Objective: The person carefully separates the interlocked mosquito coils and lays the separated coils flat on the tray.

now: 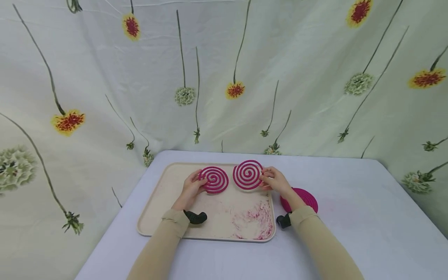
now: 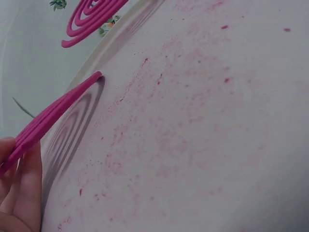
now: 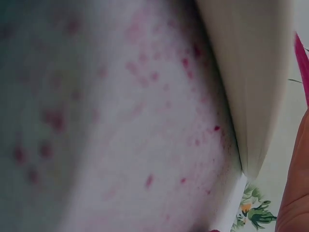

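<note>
My left hand [image 1: 189,191] pinches a magenta mosquito coil [image 1: 212,177] by its left edge, above the tray's far half. In the left wrist view this coil [image 2: 53,113] tilts edge-on, thumb on one face and fingers on the other, its shadow on the tray. A second mosquito coil [image 1: 248,174] is held upright at its right edge between the thumb and fingers of my right hand [image 1: 277,181], over the tray's far right corner. Only a sliver of that coil [image 3: 302,65] enters the right wrist view. Partly hidden under my right forearm, a round magenta coil piece [image 1: 308,197] lies beside the tray.
The cream tray [image 1: 162,206] has a low raised rim and lies on a white-covered table [image 1: 360,217]. Magenta crumbs and dust [image 1: 259,219] are scattered over its near right part. A flowered curtain [image 1: 217,116] hangs behind the table. Black wrist devices [image 1: 196,217] sit under both sleeves.
</note>
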`<state>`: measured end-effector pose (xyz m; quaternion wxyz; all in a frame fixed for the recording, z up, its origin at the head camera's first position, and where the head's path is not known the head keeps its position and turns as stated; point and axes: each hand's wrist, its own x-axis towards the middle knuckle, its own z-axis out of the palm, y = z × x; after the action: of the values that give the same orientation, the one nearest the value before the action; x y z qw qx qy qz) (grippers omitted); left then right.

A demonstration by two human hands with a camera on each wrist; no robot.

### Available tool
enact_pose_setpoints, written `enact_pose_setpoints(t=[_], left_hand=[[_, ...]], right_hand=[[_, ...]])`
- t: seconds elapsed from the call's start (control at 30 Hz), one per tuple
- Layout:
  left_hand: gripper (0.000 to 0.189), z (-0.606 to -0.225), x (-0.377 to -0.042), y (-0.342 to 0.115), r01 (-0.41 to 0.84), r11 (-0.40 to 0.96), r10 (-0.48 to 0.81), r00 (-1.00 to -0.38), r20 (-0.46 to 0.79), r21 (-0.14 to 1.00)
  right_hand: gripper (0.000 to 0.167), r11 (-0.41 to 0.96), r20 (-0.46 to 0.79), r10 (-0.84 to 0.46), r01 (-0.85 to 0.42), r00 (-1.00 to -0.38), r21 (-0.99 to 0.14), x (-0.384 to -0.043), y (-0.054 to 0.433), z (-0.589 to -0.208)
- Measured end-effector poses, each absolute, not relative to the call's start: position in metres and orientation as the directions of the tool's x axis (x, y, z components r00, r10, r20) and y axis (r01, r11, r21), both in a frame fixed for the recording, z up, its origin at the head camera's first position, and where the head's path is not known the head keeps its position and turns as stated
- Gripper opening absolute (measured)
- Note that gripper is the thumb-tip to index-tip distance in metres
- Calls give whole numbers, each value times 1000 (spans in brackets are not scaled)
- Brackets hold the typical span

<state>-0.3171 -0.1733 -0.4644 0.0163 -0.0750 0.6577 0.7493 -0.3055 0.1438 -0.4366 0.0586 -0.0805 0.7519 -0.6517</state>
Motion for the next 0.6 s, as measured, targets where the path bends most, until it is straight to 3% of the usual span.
enact_pose_setpoints(t=[0.13,0.23,0.4,0.6], left_hand=[[59,-463,-319,-173,-129,-133,-72,-988,-139,983],[61,-461,-321,-172,-138,-120,-70,-987,-147,983],[63,-457,-323,-173,-145,-90,-65,-986,-151,985],[62,-452,-323,-173,-132,-28,-89,-987,-134,991]], right_hand=[[25,145,4,-180,-30,-984,-989,-312,142,-445],[19,239,2,-155,-40,-988,-970,-313,141,-446],[21,411,-15,-114,-33,-993,-911,-312,139,-447],[22,467,-61,-124,-4,-990,-884,-307,138,-443]])
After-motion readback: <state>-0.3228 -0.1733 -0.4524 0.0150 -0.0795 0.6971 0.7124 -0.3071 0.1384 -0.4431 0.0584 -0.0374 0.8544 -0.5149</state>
